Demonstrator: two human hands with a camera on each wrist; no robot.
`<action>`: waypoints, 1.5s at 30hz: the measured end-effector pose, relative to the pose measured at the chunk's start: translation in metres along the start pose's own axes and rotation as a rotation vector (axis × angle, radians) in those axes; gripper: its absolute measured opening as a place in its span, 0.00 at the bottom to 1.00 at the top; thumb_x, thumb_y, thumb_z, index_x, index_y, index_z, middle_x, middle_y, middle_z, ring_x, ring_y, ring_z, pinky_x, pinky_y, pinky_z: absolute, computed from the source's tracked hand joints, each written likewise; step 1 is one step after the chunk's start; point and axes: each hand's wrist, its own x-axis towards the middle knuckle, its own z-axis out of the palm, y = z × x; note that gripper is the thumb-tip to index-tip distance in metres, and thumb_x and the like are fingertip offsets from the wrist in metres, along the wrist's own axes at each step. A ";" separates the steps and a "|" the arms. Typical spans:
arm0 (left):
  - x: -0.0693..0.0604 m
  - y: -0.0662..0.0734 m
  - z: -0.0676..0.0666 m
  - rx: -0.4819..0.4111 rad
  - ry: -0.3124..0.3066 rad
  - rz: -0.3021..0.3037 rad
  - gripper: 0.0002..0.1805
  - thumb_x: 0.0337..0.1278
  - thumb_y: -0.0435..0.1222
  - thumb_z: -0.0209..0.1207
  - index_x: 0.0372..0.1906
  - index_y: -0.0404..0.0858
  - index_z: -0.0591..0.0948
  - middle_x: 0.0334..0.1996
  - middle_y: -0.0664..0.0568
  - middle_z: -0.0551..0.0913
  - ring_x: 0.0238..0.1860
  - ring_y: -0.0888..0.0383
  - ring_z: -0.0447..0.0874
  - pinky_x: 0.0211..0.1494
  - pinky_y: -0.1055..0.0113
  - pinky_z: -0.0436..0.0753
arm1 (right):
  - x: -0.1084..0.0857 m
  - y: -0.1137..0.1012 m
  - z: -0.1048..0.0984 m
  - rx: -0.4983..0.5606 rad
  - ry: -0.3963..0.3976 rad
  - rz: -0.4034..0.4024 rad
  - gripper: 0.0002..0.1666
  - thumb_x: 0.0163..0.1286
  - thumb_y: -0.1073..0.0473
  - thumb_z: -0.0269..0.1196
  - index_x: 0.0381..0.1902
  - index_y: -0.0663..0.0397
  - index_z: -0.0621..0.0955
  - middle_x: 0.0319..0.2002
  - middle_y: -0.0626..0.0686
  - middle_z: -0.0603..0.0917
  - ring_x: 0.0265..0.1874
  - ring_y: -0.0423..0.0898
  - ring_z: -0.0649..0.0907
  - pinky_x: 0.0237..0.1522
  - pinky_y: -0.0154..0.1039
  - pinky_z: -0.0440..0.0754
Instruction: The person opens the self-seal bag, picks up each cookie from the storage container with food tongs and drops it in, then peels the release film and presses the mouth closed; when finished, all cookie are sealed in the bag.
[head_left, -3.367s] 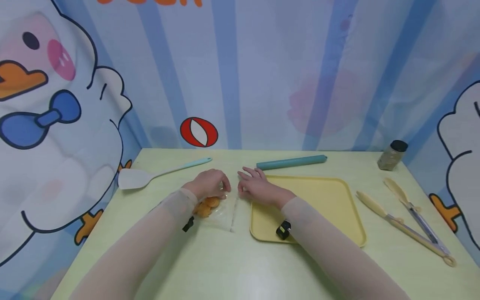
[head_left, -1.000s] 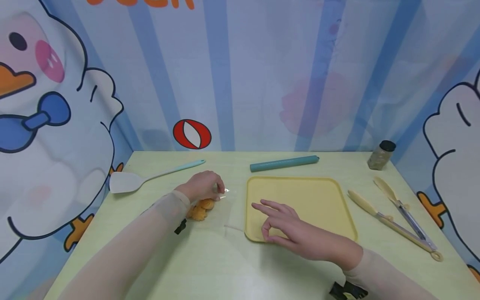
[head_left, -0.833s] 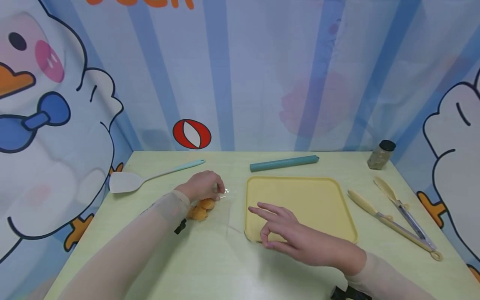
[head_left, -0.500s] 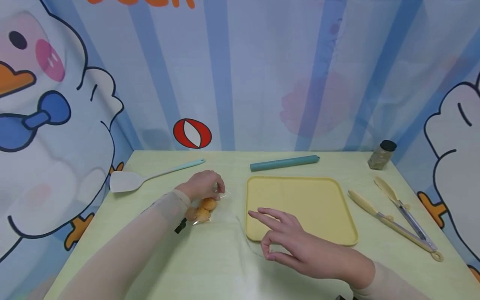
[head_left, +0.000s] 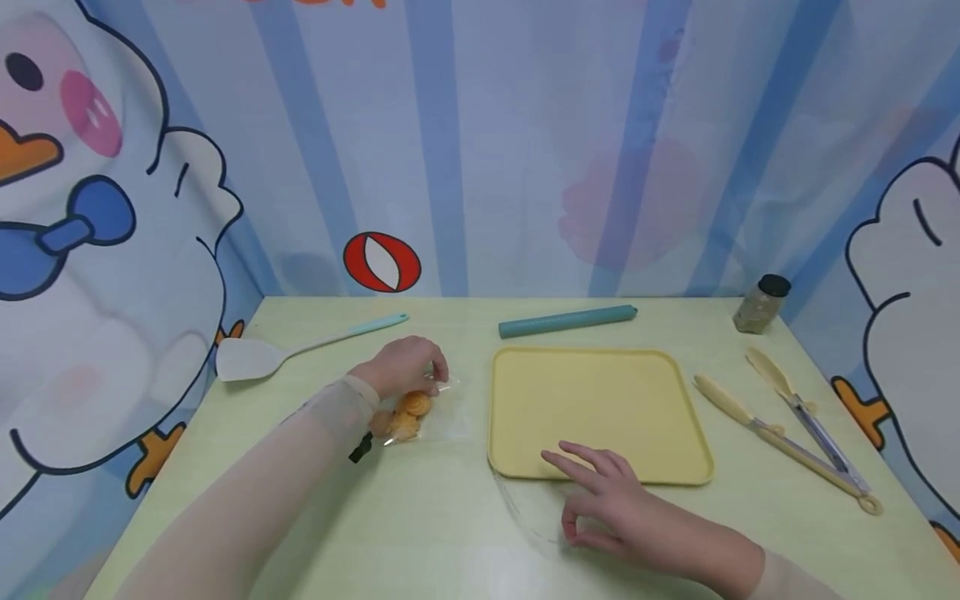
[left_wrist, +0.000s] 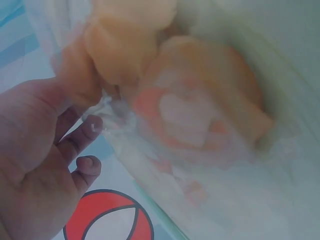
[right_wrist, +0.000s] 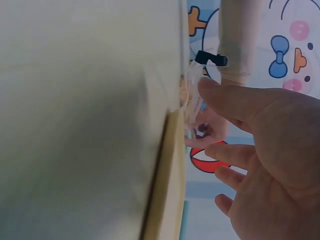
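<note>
A clear plastic bag [head_left: 450,414] with several golden-brown cookies [head_left: 405,418] lies left of the yellow tray. At its far edge my left hand [head_left: 402,365] pinches the plastic; the left wrist view shows the fingers [left_wrist: 85,137] against the crinkled film, the cookies blurred behind it. My right hand [head_left: 626,512] is held over the table's near side, below the tray's front edge. Its thumb and index finger meet in a pinch, the other fingers extended. From that pinch a thin clear strip [head_left: 513,508] trails toward the tray's near left corner, apart from the bag.
The yellow tray [head_left: 592,408] lies at the middle right. Behind it is a teal rolling-pin-like rod [head_left: 567,322]. A white spatula [head_left: 251,360] lies at back left, tongs [head_left: 787,450] at right, and a black-lidded jar [head_left: 761,307] at the back right corner.
My right hand has moved from the bag's right edge toward the near right, drawing the thin strip with it. My left hand stays on the bag, and the cookies have shifted slightly.
</note>
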 end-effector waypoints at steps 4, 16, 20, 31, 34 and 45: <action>0.000 0.003 -0.001 -0.009 -0.011 -0.022 0.06 0.57 0.39 0.75 0.38 0.53 0.90 0.42 0.62 0.87 0.47 0.58 0.79 0.57 0.61 0.83 | -0.014 0.005 0.006 -0.016 -0.047 0.013 0.14 0.63 0.54 0.74 0.30 0.26 0.80 0.76 0.56 0.69 0.76 0.64 0.63 0.61 0.68 0.66; -0.001 0.002 0.000 -0.019 -0.005 -0.013 0.06 0.57 0.38 0.75 0.36 0.54 0.89 0.43 0.60 0.86 0.48 0.56 0.78 0.59 0.58 0.82 | -0.040 0.039 0.010 -0.193 0.064 0.032 0.20 0.52 0.58 0.80 0.24 0.26 0.80 0.72 0.59 0.75 0.72 0.66 0.67 0.61 0.67 0.63; 0.000 0.002 0.002 -0.032 -0.005 -0.003 0.06 0.57 0.38 0.74 0.37 0.53 0.89 0.43 0.60 0.86 0.48 0.56 0.78 0.59 0.58 0.82 | -0.048 0.041 0.011 -0.203 0.025 -0.030 0.22 0.50 0.58 0.80 0.23 0.23 0.79 0.70 0.59 0.76 0.69 0.67 0.68 0.57 0.66 0.65; -0.001 0.000 0.002 -0.034 -0.008 -0.008 0.06 0.57 0.38 0.75 0.36 0.53 0.89 0.44 0.59 0.87 0.48 0.55 0.78 0.59 0.57 0.82 | -0.052 0.051 -0.007 -0.097 -0.015 0.088 0.21 0.45 0.54 0.84 0.28 0.21 0.84 0.74 0.56 0.73 0.73 0.65 0.64 0.61 0.68 0.60; 0.000 -0.001 0.004 -0.036 -0.006 -0.003 0.07 0.57 0.38 0.75 0.36 0.53 0.89 0.43 0.60 0.86 0.48 0.55 0.78 0.58 0.58 0.82 | -0.052 0.053 -0.012 -0.036 -0.058 0.161 0.22 0.47 0.55 0.83 0.33 0.21 0.84 0.75 0.56 0.71 0.74 0.65 0.62 0.61 0.70 0.59; -0.005 0.001 0.001 -0.053 -0.011 -0.034 0.05 0.57 0.40 0.75 0.37 0.54 0.89 0.44 0.59 0.86 0.50 0.54 0.77 0.59 0.57 0.82 | -0.030 0.054 -0.018 0.123 0.032 0.169 0.19 0.61 0.61 0.76 0.42 0.28 0.84 0.74 0.56 0.73 0.74 0.62 0.68 0.63 0.69 0.61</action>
